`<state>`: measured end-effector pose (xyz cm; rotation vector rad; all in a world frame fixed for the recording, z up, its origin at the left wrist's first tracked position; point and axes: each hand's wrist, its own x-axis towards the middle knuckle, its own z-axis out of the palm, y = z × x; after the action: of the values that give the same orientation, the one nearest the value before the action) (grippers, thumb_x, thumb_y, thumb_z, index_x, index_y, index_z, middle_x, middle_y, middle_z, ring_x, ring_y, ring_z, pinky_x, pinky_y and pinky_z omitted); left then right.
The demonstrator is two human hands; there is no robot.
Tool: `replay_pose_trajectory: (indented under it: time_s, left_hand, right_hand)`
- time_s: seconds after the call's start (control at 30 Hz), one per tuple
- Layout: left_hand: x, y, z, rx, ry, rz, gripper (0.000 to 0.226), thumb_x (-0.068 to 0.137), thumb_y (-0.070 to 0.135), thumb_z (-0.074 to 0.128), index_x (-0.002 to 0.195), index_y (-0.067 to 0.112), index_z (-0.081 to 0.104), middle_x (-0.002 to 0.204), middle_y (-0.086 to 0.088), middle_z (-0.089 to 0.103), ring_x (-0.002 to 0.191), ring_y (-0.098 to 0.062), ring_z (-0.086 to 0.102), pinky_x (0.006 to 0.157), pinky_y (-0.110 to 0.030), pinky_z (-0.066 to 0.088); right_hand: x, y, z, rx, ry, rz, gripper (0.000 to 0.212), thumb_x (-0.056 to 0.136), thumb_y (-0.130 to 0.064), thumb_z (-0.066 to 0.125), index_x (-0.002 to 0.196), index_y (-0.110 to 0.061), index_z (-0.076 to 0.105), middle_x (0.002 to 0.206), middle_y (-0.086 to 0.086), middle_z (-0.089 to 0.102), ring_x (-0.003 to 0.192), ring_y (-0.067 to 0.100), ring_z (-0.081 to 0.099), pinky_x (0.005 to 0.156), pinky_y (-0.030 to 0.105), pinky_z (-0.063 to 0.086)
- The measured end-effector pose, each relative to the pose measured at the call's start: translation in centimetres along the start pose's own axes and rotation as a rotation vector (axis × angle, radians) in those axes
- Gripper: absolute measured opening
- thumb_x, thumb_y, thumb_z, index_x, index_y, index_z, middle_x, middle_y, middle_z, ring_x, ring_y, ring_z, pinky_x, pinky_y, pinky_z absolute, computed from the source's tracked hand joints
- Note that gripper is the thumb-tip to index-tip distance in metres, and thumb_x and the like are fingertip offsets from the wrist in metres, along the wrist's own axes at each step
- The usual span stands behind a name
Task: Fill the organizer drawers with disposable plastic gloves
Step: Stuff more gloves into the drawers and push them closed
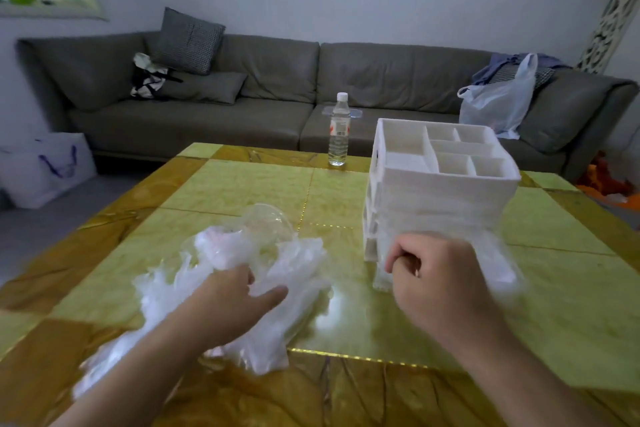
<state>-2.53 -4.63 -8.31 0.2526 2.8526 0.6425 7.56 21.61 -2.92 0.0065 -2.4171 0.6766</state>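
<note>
The left hand is resting with loose fingers on the gloves heaped left of the white organizer, while the right hand is curling against its near side, possibly gripping a blurred drawer; the far bottle label is unreadable.

Gloves: you see thin, crinkled plastic film, translucent white, faintly shiny.
Organizer: white and matt; you can make out fine ridged layers on its walls.
Tabletop: glossy, polished yellow-green and amber panels that look like stone; you catch glare on them.
Bottle: clear smooth plastic, white cap.
Sofa: grey, matt upholstery.
Bag on sofa: thin, translucent plastic.
</note>
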Motion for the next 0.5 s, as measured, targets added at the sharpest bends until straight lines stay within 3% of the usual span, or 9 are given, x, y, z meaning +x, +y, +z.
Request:
replay_pose_trajectory:
  time_s: [0.07,0.13,0.23,0.37,0.43,0.5]
  left_hand:
    - [0.0,-0.7,1.1,0.08,-0.068,0.007,0.053,0.086,0.069,0.064,0.111,0.023,0.055,0.1,0.007,0.06,0.087,-0.01,0.058,0.072,-0.029,0.049]
    - [0.1,-1.1,2.0,0.142,-0.024,0.021,0.037,0.088,0.054,0.065,0.107,0.024,0.055,0.102,0.006,0.06,0.091,-0.014,0.059,0.08,-0.033,0.054]
    - [0.0,-0.7,1.7,-0.001,0.069,0.006,0.013,0.088,0.033,0.062,0.089,0.023,0.053,0.087,0.004,0.06,0.079,-0.016,0.059,0.064,-0.031,0.048]
    - [-0.7,0.6,0.0,-0.261,0.149,0.025,0.02,0.086,0.025,0.066,0.076,0.017,0.051,0.066,0.004,0.054,0.061,-0.018,0.054,0.052,-0.03,0.037]
    - [-1.5,1.5,-0.5,-0.369,0.184,0.043,0.025,0.086,0.028,0.07,0.076,0.014,0.052,0.064,0.003,0.049,0.058,-0.016,0.051,0.056,-0.033,0.038]
    - [-2.2,2.3,-0.5,-0.458,0.198,0.064,0.026,0.086,0.031,0.074,0.076,0.016,0.054,0.061,0.008,0.05,0.054,-0.008,0.048,0.055,-0.03,0.038]
  right_hand:
    - [-1.1,-1.2,1.9,0.054,-0.118,0.024,0.021,0.072,-0.005,0.05,0.061,-0.017,0.063,0.053,-0.009,0.055,0.056,0.01,0.053,0.048,0.019,0.032]
    - [-2.2,-2.1,3.6,0.08,-0.227,0.061,0.019,0.073,-0.006,0.05,0.064,-0.016,0.062,0.056,-0.005,0.057,0.06,0.01,0.055,0.047,0.017,0.031]
    - [-3.2,-2.9,5.7,0.062,-0.364,0.159,0.018,0.078,-0.007,0.05,0.071,-0.015,0.065,0.064,-0.003,0.063,0.067,0.01,0.059,0.051,0.021,0.041]
    - [-3.9,-3.1,7.9,0.18,-0.469,0.473,0.011,0.084,-0.031,0.061,0.086,-0.022,0.067,0.081,-0.005,0.07,0.074,0.01,0.066,0.069,0.032,0.058]
    - [-3.9,-3.6,8.4,0.433,-0.501,0.673,0.041,0.073,-0.056,0.074,0.096,-0.024,0.067,0.091,-0.003,0.073,0.076,0.012,0.073,0.073,0.035,0.061]
    - [-3.6,-3.9,8.4,0.687,-0.517,0.827,0.063,0.062,-0.067,0.082,0.097,-0.016,0.068,0.092,0.005,0.075,0.073,0.019,0.075,0.065,0.038,0.061]
